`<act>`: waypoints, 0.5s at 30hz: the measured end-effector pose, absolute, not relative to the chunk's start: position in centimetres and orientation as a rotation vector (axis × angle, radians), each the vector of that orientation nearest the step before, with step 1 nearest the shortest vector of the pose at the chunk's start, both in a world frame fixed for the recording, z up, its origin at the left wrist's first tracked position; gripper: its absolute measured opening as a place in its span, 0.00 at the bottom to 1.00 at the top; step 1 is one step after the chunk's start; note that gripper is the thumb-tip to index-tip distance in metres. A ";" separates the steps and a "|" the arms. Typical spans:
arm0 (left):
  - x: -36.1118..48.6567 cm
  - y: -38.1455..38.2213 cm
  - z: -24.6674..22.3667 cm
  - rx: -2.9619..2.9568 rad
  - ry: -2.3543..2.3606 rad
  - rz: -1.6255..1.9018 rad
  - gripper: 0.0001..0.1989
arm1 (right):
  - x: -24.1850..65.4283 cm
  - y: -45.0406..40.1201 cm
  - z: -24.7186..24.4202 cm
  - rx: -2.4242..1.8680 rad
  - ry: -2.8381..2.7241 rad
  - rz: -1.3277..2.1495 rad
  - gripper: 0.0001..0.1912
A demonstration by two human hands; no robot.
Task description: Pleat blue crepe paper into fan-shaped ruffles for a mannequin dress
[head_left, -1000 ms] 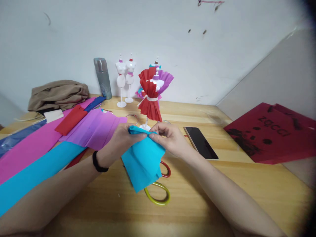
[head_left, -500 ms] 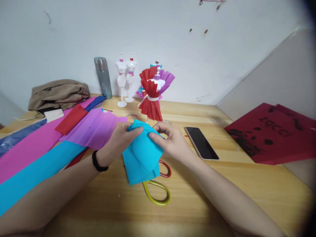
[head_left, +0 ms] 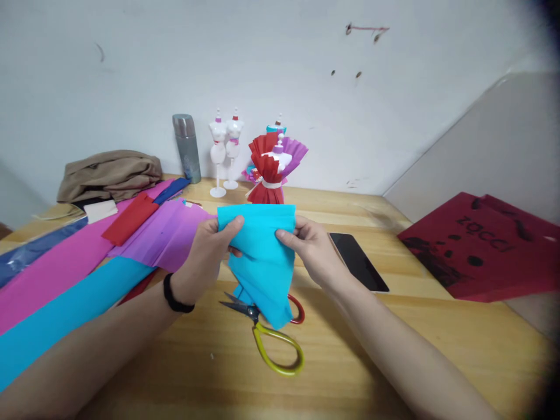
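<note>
A sheet of turquoise crepe paper (head_left: 262, 251) hangs between my hands, its top edge straight and its lower end gathered in folds. My left hand (head_left: 214, 242) pinches the upper left corner, thumb in front. At the upper right edge, my right hand (head_left: 310, 242) grips the paper between thumb and fingers. Below lie scissors (head_left: 280, 353) with one yellow and one red handle, blades parted; the paper covers part of them. Behind the paper stands a small mannequin (head_left: 280, 158) in a red pleated paper dress (head_left: 265, 189), its lower part hidden.
Pink, purple, red and turquoise paper (head_left: 65, 262) spreads over the left side. A brown cloth (head_left: 109, 174), a grey flask (head_left: 187, 149) and two white mannequins (head_left: 217, 151) stand along the back. To the right are a phone (head_left: 359, 262) and a red bag (head_left: 476, 251).
The turquoise paper has been drawn out flat along its top edge, and my hands have moved apart. The scissor blades now show beneath it. The view has tilted up slightly.
</note>
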State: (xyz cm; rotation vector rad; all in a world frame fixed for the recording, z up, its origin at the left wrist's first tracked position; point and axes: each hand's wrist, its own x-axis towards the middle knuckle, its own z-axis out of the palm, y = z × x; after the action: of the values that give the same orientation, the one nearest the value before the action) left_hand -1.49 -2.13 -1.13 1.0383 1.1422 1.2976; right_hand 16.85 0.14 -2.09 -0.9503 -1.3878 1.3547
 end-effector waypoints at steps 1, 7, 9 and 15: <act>-1.4 -2.2 -1.0 1.032 1.121 1.269 0.18 | 17.0 0.2 -2.0 -0.963 -1.379 1.308 0.15; -3.0 -1.8 0.9 1.214 1.018 1.010 0.16 | 17.9 0.4 -1.4 -0.971 -1.453 1.200 0.13; -3.8 -1.3 1.4 1.302 1.002 0.995 0.15 | 18.0 0.4 -1.3 -0.955 -1.491 1.208 0.14; -4.5 -2.0 2.5 1.853 1.486 1.428 0.18 | 17.5 0.1 -1.2 -0.917 -1.521 1.199 0.13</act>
State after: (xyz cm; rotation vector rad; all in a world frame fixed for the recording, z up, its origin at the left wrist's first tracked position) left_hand -4.47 -2.03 2.47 1.8528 1.4858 1.4281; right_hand 17.49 0.07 -1.17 -0.9173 -1.5213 1.1986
